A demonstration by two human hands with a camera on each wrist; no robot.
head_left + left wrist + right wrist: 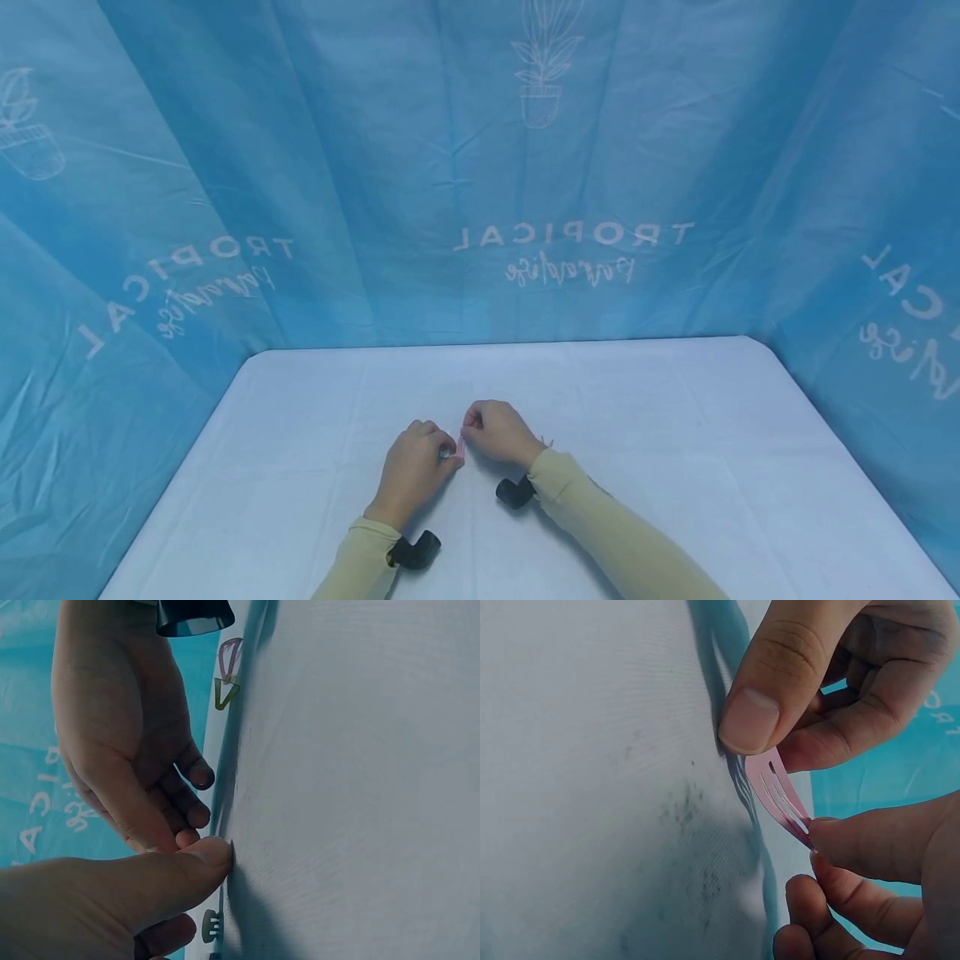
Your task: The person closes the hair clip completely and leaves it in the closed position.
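Note:
A pink snap hair clip (774, 787) with slots along it is held between both hands in the right wrist view. My left hand (417, 467) pinches its broad end between thumb and index finger. At the narrow end, my right hand (501, 429) grips with thumb and fingertips. In the left wrist view the left thumb (195, 870) hides the clip, while the right hand (120, 742) hangs above it with fingers bent.
The white-covered table (675, 433) lies below, with a blue printed curtain (405, 167) around it. A pinkish triangular clip (229, 656), a yellow-green triangular clip (225, 694) and a small dark claw clip (209, 927) lie on the table.

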